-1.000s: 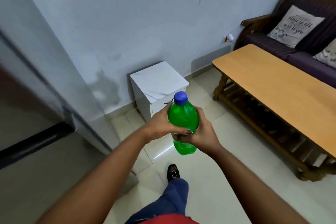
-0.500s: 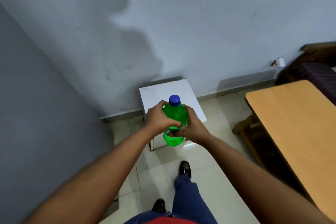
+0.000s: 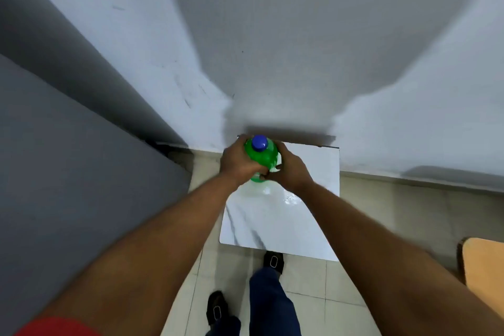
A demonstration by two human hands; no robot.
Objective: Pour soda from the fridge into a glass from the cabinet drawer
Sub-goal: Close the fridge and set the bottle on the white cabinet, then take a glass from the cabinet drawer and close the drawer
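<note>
A: Where is the soda bottle (image 3: 261,155)?

B: Just above the middle of the view, upright, seen from above. It is green plastic with a blue cap (image 3: 259,142) screwed on. Both hands are wrapped round it.

A: How are the hands placed?

B: The left hand (image 3: 237,163) is closed on the bottle's body from the 9 o'clock side, the right hand (image 3: 289,169) closed on it from the 3 o'clock side. Their fingers meet low on the near side, toward 6 o'clock.

A: Is there anything in the bottle?

B: The body looks green right through, but I cannot tell the liquid level from this angle; the hands cover most of it.

A: What is under it?

B: A small white cabinet (image 3: 300,215) with a glossy, faintly veined top, standing against the wall (image 3: 272,49). The bottle is at the far left part of that top. Whether its base touches the surface or hangs just over it, I cannot tell.

A: Any glass about?

B: None shows in the view.

A: What else is around?

B: A grey panel (image 3: 68,158) fills the 9 o'clock side. The corner of a wooden table (image 3: 485,262) pokes in at 4 o'clock. At 6 o'clock, on the tiled floor (image 3: 381,213), are the person's dark shoes (image 3: 273,261) and blue trouser legs (image 3: 272,305), the forward shoe just beside the cabinet's near edge.
</note>
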